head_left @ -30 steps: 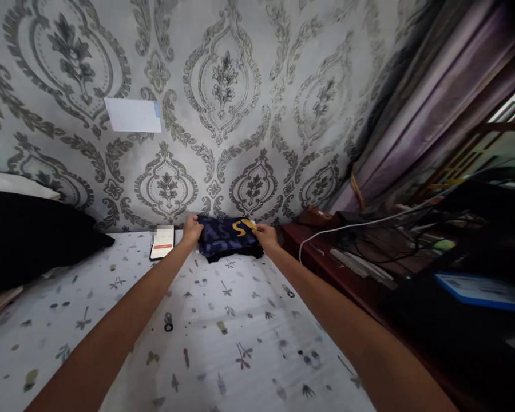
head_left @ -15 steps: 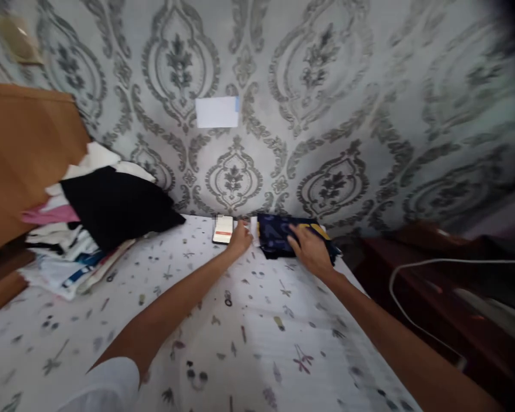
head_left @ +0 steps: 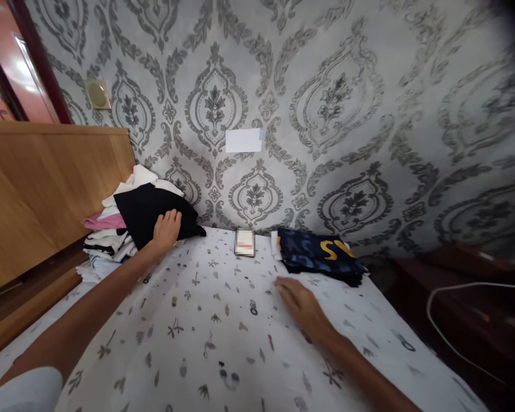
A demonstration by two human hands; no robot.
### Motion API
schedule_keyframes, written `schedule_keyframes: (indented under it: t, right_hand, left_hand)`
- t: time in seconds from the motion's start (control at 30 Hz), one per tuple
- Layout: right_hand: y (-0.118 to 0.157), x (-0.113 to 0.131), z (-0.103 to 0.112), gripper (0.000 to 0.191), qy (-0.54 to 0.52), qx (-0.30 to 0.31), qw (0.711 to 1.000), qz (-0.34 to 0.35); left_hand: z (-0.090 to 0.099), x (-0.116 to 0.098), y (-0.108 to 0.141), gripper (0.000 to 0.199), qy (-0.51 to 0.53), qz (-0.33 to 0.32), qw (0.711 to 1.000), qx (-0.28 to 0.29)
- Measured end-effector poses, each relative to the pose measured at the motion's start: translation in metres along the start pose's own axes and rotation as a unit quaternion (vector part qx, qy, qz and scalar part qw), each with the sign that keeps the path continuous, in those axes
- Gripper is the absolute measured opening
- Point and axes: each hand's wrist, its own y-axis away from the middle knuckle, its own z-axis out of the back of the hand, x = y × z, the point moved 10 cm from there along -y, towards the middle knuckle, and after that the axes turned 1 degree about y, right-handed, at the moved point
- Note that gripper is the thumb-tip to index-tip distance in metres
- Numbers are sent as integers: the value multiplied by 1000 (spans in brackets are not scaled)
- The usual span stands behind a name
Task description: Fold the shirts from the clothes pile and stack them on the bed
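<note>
Left of frame: left hand [head_left: 167, 230] on black garment [head_left: 139, 212], can't tell if gripping; tugging could topple clothes pile [head_left: 108, 222]; right hand [head_left: 304, 308], lower centre, unclenched, holding nothing

The black garment [head_left: 148, 209] was matt, soft-looking cloth, and the heaped clothes [head_left: 107, 222] were of similarly dull fabric. The folded navy bundle [head_left: 306, 254] was cloth too, with flat yellow lettering. The bedsheet [head_left: 223, 323] was thin, matt printed cloth, lightly wrinkled. The headboard [head_left: 55, 177] was smooth, grained wood with a soft sheen; the cable [head_left: 476, 284] looked like smooth plastic; the reddish panel [head_left: 36, 66] was glossy.
</note>
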Motion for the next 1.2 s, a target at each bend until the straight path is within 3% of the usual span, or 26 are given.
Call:
schedule_keyframes:
  t: [0.07, 0.17, 0.4, 0.53, 0.6, 0.67, 0.73, 0.8, 0.9, 0.97, 1.03, 1.13, 1.2]
  right_hand:
    - [24, 20, -16, 38, -34, 25, 999, -1]
    - [46, 41, -21, 34, -78, 32, 996, -14]
    - [51, 92, -34, 41, -196, 59, 976, -70]
    - [53, 118, -60, 49, -343, 87, 926, -130]
    - [61, 126, -72, 51, -397, 92, 899, -158]
    - [72, 132, -83, 51, -432, 99, 879, -174]
    - [84, 135, -93, 52, -458, 105, 862, -190]
    - [94, 135, -99, 53, -477, 100, 849, -205]
    - [101, 134, -102, 52, -513, 82, 825, -223]
    - [102, 132, -101, 50, -548, 71, 800, -233]
    - [101, 128, -99, 48, -580, 60, 776, -241]
    - [100, 121, -99, 49, -633, 55, 730, -253]
    - [101, 115, -99, 49, -671, 50, 689, -269]
  left_hand:
    - [10, 3, 2, 53, -78, -28, 996, -18]
    - [26, 7, 3, 46, -152, -47, 987, -33]
    - [60, 12, 5, 30, -98, -32, 995, -11]
    - [74, 2, 16, 30, -91, -34, 995, -33]
    - [88, 16, 21, 32, -101, 13, 992, -80]
    - [103, 48, 27, 43, -102, 106, 982, -122]
    - [110, 82, 32, 50, -86, 188, 970, -129]
    - [112, 102, 32, 43, -72, 209, 969, -112]
    - [119, 107, 25, 25, -64, 180, 977, -95]
    - [127, 98, 23, 20, -44, 168, 980, -98]
    - [133, 70, 29, 17, -13, 128, 986, -109]
    - [120, -18, 70, 14, 4, -44, 995, -87]
    - [92, -94, 133, 14, -12, -225, 974, -27]
